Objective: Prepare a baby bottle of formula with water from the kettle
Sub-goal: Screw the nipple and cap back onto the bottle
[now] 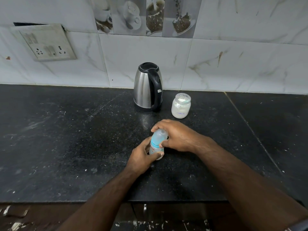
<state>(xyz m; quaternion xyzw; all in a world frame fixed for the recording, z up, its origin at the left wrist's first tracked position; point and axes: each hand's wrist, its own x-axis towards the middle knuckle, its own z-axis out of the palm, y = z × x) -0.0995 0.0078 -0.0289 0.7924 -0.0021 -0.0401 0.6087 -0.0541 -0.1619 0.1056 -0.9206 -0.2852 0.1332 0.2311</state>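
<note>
A clear baby bottle (155, 147) with a blue collar and a translucent cap stands on the black counter (66, 139) in the middle. My left hand (141, 157) grips its lower body. My right hand (175, 135) curls over the cap and collar from the right. Behind them a steel kettle (147, 86) with a black lid and handle stands by the wall, lid down. To its right sits an open glass jar (181, 105) of white formula powder with a handwritten label.
A tiled wall runs along the back of the counter, with a socket plate (48, 42) at upper left. The counter's front edge lies below my forearms, with a cupboard handle (145, 207) under it. A seam crosses the counter at right.
</note>
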